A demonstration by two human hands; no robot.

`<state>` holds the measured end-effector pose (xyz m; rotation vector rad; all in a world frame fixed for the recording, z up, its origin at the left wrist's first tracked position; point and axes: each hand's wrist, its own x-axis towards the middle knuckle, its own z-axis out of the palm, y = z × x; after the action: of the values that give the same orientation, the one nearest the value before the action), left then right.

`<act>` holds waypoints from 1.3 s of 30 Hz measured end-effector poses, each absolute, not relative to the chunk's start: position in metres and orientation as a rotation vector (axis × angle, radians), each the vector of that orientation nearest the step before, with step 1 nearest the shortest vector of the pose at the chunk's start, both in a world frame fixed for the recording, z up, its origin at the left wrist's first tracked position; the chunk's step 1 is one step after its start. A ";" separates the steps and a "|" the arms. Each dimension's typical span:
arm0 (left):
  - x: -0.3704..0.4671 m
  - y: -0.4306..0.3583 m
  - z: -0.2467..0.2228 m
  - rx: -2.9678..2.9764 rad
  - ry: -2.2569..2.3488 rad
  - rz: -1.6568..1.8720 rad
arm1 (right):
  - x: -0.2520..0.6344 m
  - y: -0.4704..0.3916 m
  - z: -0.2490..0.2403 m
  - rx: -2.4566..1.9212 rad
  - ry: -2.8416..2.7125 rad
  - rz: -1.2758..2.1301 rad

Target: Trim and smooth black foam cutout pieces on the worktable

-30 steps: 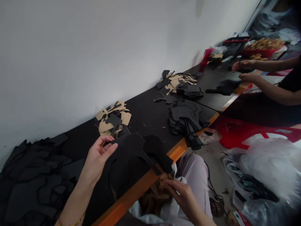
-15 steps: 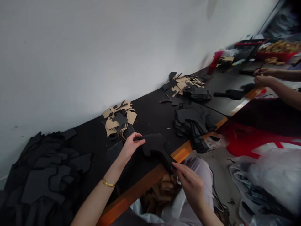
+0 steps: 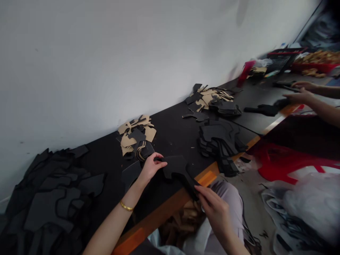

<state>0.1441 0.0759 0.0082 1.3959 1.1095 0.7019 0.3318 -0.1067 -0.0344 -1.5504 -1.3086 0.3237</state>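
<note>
My left hand (image 3: 151,166) pinches the far end of a flat black cut-out piece (image 3: 177,169) that lies across the black table (image 3: 170,131) near its orange front edge. My right hand (image 3: 215,209) grips the same piece at its narrow near end, just past the table's edge. A gold bangle sits on my left wrist. Just behind my left hand lies a small heap of tan and black cut pieces (image 3: 136,136).
A big pile of black pieces (image 3: 50,198) covers the table's left end. A stack of black pieces (image 3: 220,140) sits at the front edge to the right, and a tan and black heap (image 3: 212,97) lies farther back. Another person's hands (image 3: 302,92) work at the far right, near a red stool (image 3: 281,161).
Both hands brought the black piece down from a raised position onto the table near its edge. The view shifted slightly right. The other person's hands moved farther along the table.
</note>
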 end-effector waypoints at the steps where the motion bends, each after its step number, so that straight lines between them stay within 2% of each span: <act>1: 0.145 0.076 0.008 1.401 1.109 0.700 | 0.332 -0.107 -0.034 -1.550 -1.312 0.320; 12: 0.146 0.080 -0.002 1.502 1.174 0.684 | 0.333 -0.104 -0.035 -1.499 -1.424 0.142; 27: 0.148 0.087 -0.005 1.626 1.222 0.639 | 0.338 -0.104 -0.032 -1.585 -1.583 0.290; 39: 0.149 0.087 -0.006 1.728 1.245 0.643 | 0.341 -0.103 -0.027 -1.598 -1.739 0.237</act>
<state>0.1492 0.0868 -0.0058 1.7284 1.2451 0.6425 0.3409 -0.1026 -0.0269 -1.5977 -1.7388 0.2370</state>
